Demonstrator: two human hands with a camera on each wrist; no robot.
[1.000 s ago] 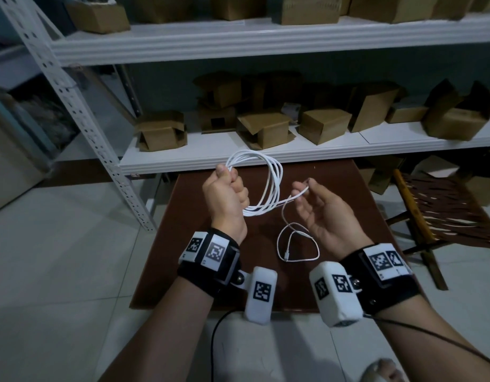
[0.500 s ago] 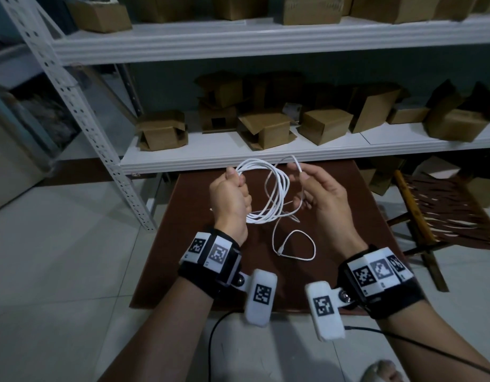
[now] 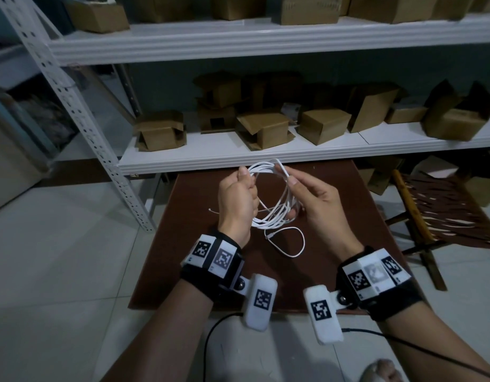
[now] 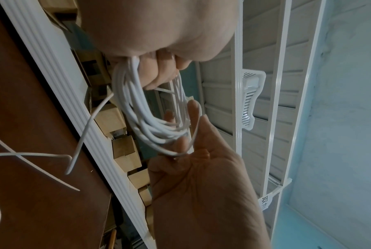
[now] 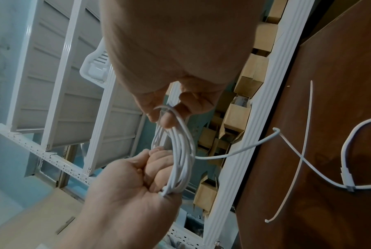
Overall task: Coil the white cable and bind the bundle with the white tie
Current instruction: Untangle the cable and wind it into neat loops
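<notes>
Over the brown worktop (image 3: pixel 335 244), the left hand (image 3: pixel 235 199) holds the coiled white cable (image 3: pixel 277 213) in a closed grip, fingers curled round one side of the loops with the thumb on top; the left wrist view shows the strands (image 4: pixel 142 116) running out from under those curled fingers. The right hand (image 3: pixel 318 205) faces it across the coil, its thumb and forefinger pinching the strands at the far top of the loop, while its other fingers sit half-curled against the lower part of the bundle (the right wrist view shows the pinch close up, with the loops (image 5: pixel 180 151) hanging between the two hands). The coil is held in the air above the worktop, just in front of the edge of the lower white shelf (image 3: pixel 238 158). A loose tail of cable drops from the bundle and curls into a small loop on the worktop, ending in a plug (image 3: pixel 270 237). A thin white tie (image 5: pixel 302 151) pokes out past the left hand and lies across the cable in the right wrist view; whether the left hand holds it I cannot tell. Cardboard boxes (image 3: pixel 161 130) stand on the shelves behind.
</notes>
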